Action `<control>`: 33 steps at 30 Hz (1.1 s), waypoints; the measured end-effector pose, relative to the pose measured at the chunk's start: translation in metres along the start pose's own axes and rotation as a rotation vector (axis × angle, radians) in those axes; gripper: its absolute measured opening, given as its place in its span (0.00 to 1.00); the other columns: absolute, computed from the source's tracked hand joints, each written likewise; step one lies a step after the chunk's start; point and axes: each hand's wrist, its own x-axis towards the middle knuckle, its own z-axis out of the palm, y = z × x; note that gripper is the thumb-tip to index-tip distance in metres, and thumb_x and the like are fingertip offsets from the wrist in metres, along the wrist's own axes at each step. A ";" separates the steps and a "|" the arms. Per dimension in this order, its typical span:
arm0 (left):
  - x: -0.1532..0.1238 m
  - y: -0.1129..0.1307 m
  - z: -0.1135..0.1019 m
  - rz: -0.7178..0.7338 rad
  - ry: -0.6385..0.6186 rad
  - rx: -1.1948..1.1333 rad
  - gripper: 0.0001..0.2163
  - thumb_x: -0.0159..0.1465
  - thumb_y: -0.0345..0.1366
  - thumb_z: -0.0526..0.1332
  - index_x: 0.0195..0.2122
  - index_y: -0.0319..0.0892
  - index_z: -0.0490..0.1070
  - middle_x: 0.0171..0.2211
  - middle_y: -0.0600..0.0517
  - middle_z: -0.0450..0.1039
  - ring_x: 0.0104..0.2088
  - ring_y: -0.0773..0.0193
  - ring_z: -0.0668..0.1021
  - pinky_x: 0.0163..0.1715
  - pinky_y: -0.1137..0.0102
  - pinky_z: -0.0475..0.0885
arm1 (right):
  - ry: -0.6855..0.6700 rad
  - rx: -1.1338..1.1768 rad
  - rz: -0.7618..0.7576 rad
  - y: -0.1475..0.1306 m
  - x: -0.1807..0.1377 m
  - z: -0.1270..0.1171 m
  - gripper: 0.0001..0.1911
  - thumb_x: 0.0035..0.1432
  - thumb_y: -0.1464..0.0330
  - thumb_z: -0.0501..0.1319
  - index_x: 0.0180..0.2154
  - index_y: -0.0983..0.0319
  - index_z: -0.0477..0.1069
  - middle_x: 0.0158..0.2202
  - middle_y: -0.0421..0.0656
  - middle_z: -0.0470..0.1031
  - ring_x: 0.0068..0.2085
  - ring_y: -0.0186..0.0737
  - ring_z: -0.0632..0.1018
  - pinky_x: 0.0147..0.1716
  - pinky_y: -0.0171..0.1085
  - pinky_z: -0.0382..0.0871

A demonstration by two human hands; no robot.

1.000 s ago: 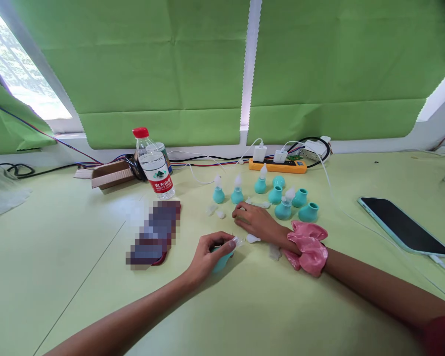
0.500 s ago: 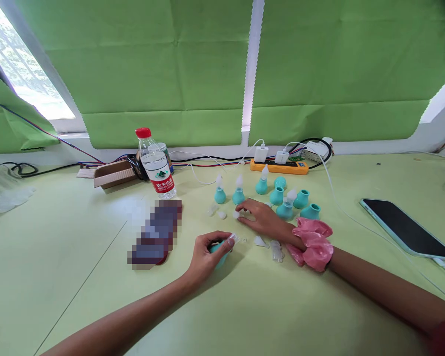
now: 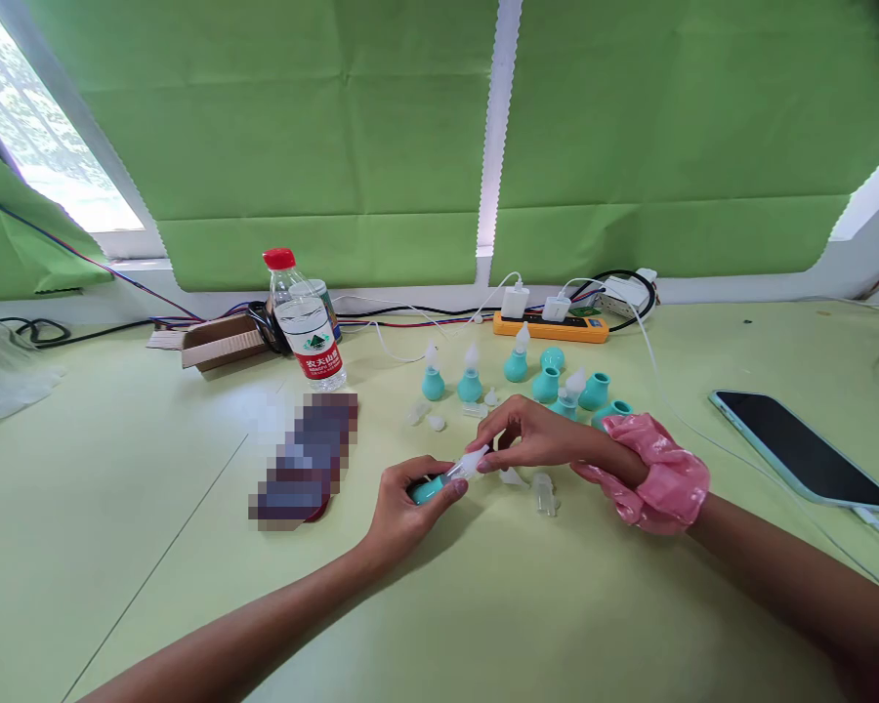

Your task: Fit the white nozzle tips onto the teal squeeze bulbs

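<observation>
My left hand (image 3: 408, 503) is wrapped around a small teal round-bodied bottle (image 3: 429, 489), tilted with its clear neck piece pointing up and to the right. At the end of that neck, my right hand (image 3: 523, 434) pinches a white pointed tip (image 3: 473, 461), which touches the clear piece. Below my right hand, a loose white cone (image 3: 513, 477) and some clear plastic cylinders (image 3: 545, 494) lie on the table. Behind the hands stand teal bottles with white tips, such as this bottle (image 3: 470, 386), and open teal bottles (image 3: 595, 392). A small white piece (image 3: 437, 423) rests nearby.
A water bottle with a red cap (image 3: 311, 327) stands at back left, by a cardboard box (image 3: 224, 342). A blurred dark flat object (image 3: 308, 459) lies left of my hands. An orange power strip (image 3: 551, 328) sits behind, and a charging phone (image 3: 806, 451) lies at right.
My right hand has lifted a white tip from the table and brought it toward me to the clear neck of the teal bottle. My left hand stays almost in place, still gripping that bottle.
</observation>
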 end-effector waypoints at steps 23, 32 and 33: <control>-0.006 -0.005 0.004 0.388 0.122 0.170 0.08 0.55 0.35 0.59 0.33 0.37 0.72 0.23 0.51 0.67 0.23 0.69 0.68 0.22 0.75 0.62 | 0.065 0.242 0.096 -0.009 0.002 0.016 0.10 0.41 0.65 0.65 0.26 0.67 0.74 0.21 0.42 0.73 0.18 0.29 0.70 0.17 0.29 0.65; 0.004 -0.005 -0.009 0.415 0.019 0.251 0.19 0.60 0.36 0.52 0.53 0.44 0.54 0.52 0.44 0.58 0.51 0.58 0.62 0.48 0.61 0.60 | 0.819 -0.543 -0.181 -0.046 -0.021 -0.013 0.10 0.49 0.68 0.58 0.21 0.64 0.71 0.18 0.39 0.70 0.20 0.30 0.67 0.21 0.31 0.60; 0.007 -0.006 -0.011 0.427 0.016 0.345 0.18 0.60 0.36 0.51 0.53 0.44 0.55 0.53 0.44 0.55 0.53 0.56 0.60 0.49 0.60 0.59 | 0.874 -0.574 -0.151 -0.045 -0.022 -0.020 0.10 0.50 0.67 0.57 0.21 0.64 0.71 0.18 0.39 0.70 0.20 0.30 0.66 0.21 0.31 0.60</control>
